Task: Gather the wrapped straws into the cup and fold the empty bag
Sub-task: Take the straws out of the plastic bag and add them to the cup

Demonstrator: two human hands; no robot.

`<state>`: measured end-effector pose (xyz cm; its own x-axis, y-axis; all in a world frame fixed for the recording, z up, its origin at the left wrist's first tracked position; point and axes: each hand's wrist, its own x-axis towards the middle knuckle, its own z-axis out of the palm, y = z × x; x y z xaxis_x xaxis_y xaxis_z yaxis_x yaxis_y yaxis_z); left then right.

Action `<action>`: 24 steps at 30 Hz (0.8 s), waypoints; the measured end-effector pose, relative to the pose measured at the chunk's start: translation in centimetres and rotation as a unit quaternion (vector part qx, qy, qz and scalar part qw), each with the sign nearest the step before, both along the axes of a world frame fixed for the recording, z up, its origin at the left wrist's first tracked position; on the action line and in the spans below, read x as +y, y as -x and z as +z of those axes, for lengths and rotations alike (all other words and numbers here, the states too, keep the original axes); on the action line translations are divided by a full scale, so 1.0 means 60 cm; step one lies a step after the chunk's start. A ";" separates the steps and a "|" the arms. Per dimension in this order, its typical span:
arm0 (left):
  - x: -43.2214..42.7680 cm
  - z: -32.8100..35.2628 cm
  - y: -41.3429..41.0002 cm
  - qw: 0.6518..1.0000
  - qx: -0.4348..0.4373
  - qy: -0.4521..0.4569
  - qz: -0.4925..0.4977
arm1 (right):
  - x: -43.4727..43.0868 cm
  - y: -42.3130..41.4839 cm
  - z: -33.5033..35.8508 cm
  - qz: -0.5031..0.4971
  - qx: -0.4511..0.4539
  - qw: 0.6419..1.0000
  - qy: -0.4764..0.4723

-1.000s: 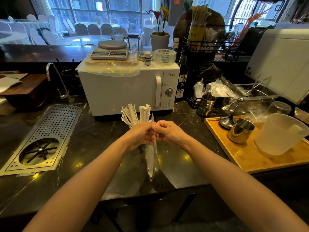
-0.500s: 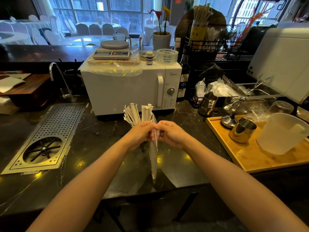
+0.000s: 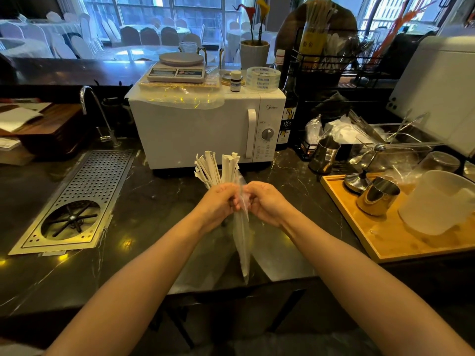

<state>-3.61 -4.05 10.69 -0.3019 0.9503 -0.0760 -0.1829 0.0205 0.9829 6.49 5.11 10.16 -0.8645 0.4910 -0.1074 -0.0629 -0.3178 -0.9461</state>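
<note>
1. The wrapped straws (image 3: 217, 168) are held as a fanned bundle directly above the left hand (image 3: 218, 204), their free ends pointing up and away toward the microwave (image 3: 205, 129).
2. The long axis of the bundle is close to upright, tilted slightly away from the person; the lower ends are hidden inside the fist.
3. The bag (image 3: 243, 237) hangs straight down from between the two hands, its long axis vertical, its lower end reaching past the front edge of the dark counter (image 3: 154, 201).
4. The left hand is curled closed around the base of the straws, and its fingertips appear to meet the bag's top edge as well.
5. The right hand (image 3: 267, 201) is closed in a pinch on the upper part of the bag, just beside the left hand; the two hands nearly touch at the knuckles.
6. The straws are nearer the left hand, the bag nearer the right; separation of the two is judged to be the step in hand.
7. Which cup is meant cannot be told; metal cups (image 3: 377, 195) and a translucent jug (image 3: 437, 201) stand on the wooden tray (image 3: 385, 242), well to the right of both hands.
</note>
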 end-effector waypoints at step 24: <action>-0.035 0.079 0.083 0.884 0.415 0.201 -0.071 | 0.068 -0.047 0.052 0.105 -0.287 0.863 -0.402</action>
<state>-8.58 -6.13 15.42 -0.2919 0.9297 -0.2244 0.6309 0.3635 0.6855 9.34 9.22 13.28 -0.8609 0.4461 -0.2446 0.4688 0.5089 -0.7219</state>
